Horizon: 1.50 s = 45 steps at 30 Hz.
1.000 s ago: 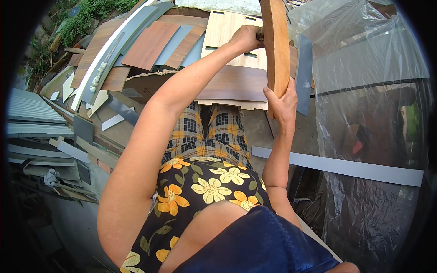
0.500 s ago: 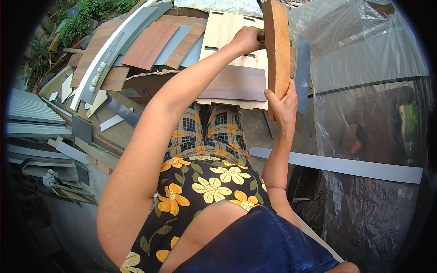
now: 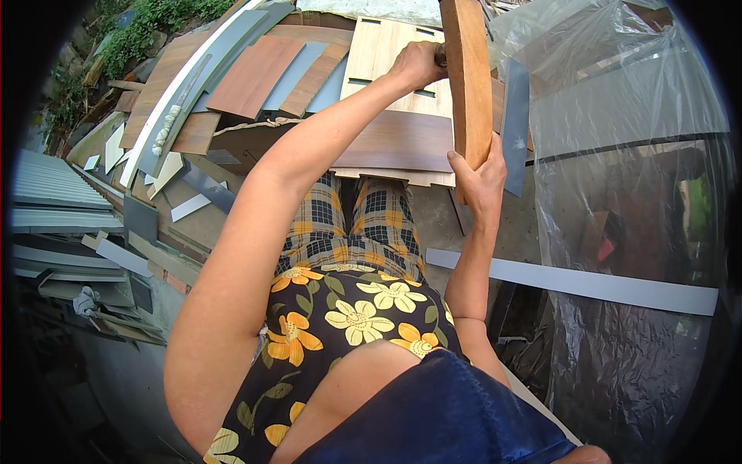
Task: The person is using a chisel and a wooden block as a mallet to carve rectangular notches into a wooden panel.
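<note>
Up in front of me stands a thick, slightly curved brown wooden piece (image 3: 468, 85), its upper end running out of the picture. My right hand (image 3: 483, 179) is closed around its lower end, thumb on the near face. Against its left side my left hand (image 3: 418, 66) is closed on a dark, round-ended handle (image 3: 440, 55); the rest of that handle is hidden. Beneath both hands lies a pale wooden panel (image 3: 376, 48) with dark slots, and a brown wood-grain board (image 3: 398, 141) rests across its near part.
Brown boards (image 3: 256, 77) and grey strips overlap at the far left. A long white strip (image 3: 610, 288) crosses the right side, over clear plastic sheeting (image 3: 626, 193). Grey corrugated sheets (image 3: 62, 185) and board scraps (image 3: 124, 255) are stacked at the left.
The upper end of the wooden piece has tipped slightly left, and my left hand has shifted a little left with it. My right hand has stayed on the lower end.
</note>
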### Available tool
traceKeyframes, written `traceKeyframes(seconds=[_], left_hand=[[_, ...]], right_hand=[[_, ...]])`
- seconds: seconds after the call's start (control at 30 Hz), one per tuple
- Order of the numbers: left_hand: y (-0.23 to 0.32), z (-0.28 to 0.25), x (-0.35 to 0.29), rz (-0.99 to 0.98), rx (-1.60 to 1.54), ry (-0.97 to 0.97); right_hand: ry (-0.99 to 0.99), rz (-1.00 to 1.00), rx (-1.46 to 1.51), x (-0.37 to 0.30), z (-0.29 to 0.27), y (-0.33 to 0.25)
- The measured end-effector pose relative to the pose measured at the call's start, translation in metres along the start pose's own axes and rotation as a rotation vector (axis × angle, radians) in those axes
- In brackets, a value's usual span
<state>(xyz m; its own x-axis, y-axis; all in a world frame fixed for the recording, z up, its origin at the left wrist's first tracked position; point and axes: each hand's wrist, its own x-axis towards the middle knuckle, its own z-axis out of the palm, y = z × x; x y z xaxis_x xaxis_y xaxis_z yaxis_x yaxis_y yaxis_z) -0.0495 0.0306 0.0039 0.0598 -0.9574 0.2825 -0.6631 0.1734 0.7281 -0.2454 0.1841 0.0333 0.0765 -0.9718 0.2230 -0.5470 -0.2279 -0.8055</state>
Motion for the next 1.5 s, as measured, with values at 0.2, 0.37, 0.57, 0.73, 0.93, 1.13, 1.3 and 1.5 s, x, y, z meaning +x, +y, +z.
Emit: traceKeyframes(seconds=[0.2, 0.37, 0.57, 0.73, 0.93, 1.13, 1.3, 1.5], left_hand=[[0.006, 0.002, -0.003, 0.008, -0.037, -0.004], [0.007, 0.005, -0.006, 0.027, -0.022, 0.008], [0.014, 0.004, -0.006, -0.026, -0.083, -0.053], [0.016, 0.005, -0.005, 0.018, -0.006, -0.062], [0.016, 0.011, -0.001, -0.019, 0.063, -0.100], [0.009, 0.014, -0.002, 0.020, 0.106, -0.085], [0.018, -0.001, -0.003, -0.073, -0.030, -0.195], [0.010, -0.001, -0.005, -0.008, -0.077, -0.025]], right_hand=[[-0.003, 0.054, 0.009, -0.001, -0.003, -0.001], [0.026, -0.025, -0.042, 0.001, -0.001, 0.007], [-0.029, 0.043, -0.048, 0.005, 0.000, 0.005], [0.011, -0.009, -0.054, 0.005, -0.010, 0.002], [-0.003, 0.026, -0.055, -0.001, -0.013, -0.004], [-0.041, 0.030, -0.087, -0.005, -0.016, -0.002], [-0.024, 0.031, -0.064, -0.009, -0.016, -0.002], [-0.029, 0.009, -0.069, -0.010, -0.014, -0.001]])
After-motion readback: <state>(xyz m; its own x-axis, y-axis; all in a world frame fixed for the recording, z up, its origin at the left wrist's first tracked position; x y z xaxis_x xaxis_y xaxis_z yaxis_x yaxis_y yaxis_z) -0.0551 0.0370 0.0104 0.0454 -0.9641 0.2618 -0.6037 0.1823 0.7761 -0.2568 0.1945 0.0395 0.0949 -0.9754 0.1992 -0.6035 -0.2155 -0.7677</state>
